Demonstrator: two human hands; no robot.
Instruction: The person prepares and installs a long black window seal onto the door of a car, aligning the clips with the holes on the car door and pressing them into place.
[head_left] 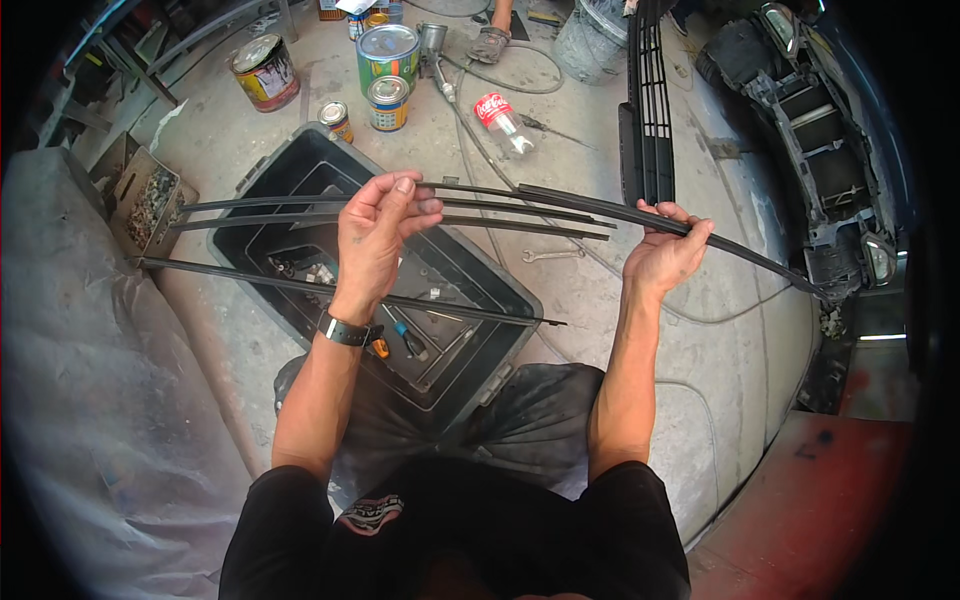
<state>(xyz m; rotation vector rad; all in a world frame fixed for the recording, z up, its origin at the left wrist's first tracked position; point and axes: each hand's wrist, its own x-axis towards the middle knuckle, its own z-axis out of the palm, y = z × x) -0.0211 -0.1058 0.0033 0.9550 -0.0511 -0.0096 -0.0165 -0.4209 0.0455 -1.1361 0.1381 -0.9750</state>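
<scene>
A long, slightly bent black trim strip (745,255) is stretched between my hands. My right hand (665,248) has its fingers curled round the thicker part, and the strip runs on past it toward the lower right. At its thin left end, my left hand (378,225) pinches it between thumb and fingertips. Three more black strips (285,219) lie across a black plastic bin (520,300) below my hands; my left hand and forearm cover parts of them. Inside the bin are a blue-handled screwdriver (410,340), an orange-handled tool (380,347) and small metal parts.
Paint cans (388,60) stand beyond the bin, near a spray gun with hose (445,85) and a plastic bottle (505,125). A wrench (553,255) lies on the floor. Another person's gloved hand (489,45) shows at the top. A black grille (650,130) and plastic-covered object (100,400) flank me.
</scene>
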